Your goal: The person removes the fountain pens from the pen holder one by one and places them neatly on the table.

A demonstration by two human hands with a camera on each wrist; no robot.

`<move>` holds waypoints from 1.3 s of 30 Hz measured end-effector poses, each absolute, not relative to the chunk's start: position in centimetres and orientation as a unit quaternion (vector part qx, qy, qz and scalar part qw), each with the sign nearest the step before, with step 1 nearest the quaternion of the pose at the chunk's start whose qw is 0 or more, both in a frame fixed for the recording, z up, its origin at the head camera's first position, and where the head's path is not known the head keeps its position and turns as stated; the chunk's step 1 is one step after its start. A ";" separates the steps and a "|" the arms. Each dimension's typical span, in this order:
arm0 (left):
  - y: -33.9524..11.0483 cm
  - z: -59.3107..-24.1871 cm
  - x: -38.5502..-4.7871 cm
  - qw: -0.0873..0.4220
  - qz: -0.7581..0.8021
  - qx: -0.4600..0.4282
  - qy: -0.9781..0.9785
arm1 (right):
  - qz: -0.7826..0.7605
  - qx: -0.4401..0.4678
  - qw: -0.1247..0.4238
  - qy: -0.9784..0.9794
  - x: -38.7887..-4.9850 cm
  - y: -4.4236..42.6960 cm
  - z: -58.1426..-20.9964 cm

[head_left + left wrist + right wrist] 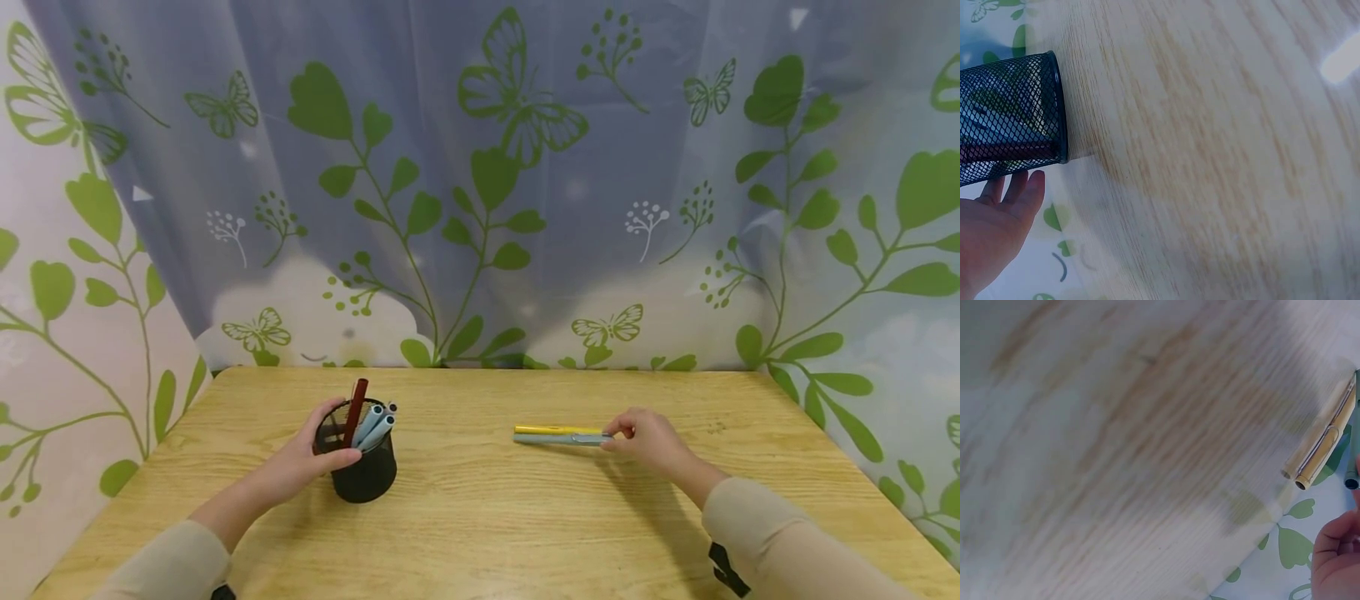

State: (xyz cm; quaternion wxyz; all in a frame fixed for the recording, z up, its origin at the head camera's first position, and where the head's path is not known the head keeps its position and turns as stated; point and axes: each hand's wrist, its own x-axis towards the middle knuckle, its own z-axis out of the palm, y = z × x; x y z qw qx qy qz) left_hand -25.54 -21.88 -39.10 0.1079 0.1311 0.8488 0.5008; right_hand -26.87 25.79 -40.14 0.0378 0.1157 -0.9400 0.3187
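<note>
At the left of the head view, a black mesh pen holder [364, 477] stands on the table, and my left hand [303, 458] grips it near the rim, thumb on the near side. In it are a dark red pen [356, 412] and several light blue pens [377, 433]. Part of the mesh holder [1010, 115] and the left fingers [1019, 194] also show in the left wrist view. My right hand [652, 442] pinches the right end of a light blue pen [558, 438]. Alongside that pen lies a yellow pen [555, 430], its clip visible in the right wrist view.
The wooden table [465, 525] has a light grain. A curtain [420, 250] printed with green leaves and butterflies hangs behind its far edge and along both sides.
</note>
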 end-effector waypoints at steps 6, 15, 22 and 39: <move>-21.9 -39.1 -25.6 0.109 0.502 0.132 0.848 | 0.308 0.123 0.021 -0.943 -26.9 25.9 -40.1; -21.8 -38.9 -25.5 0.103 0.502 0.130 0.849 | 0.269 0.133 0.019 -0.954 -27.3 25.8 -40.6; -21.7 -38.9 -25.5 0.099 0.505 0.134 0.847 | 0.255 0.123 0.013 -0.959 -27.3 25.5 -40.5; -21.9 -39.1 -25.6 0.102 0.502 0.131 0.849 | 0.208 0.098 0.012 -0.973 -27.7 25.2 -40.7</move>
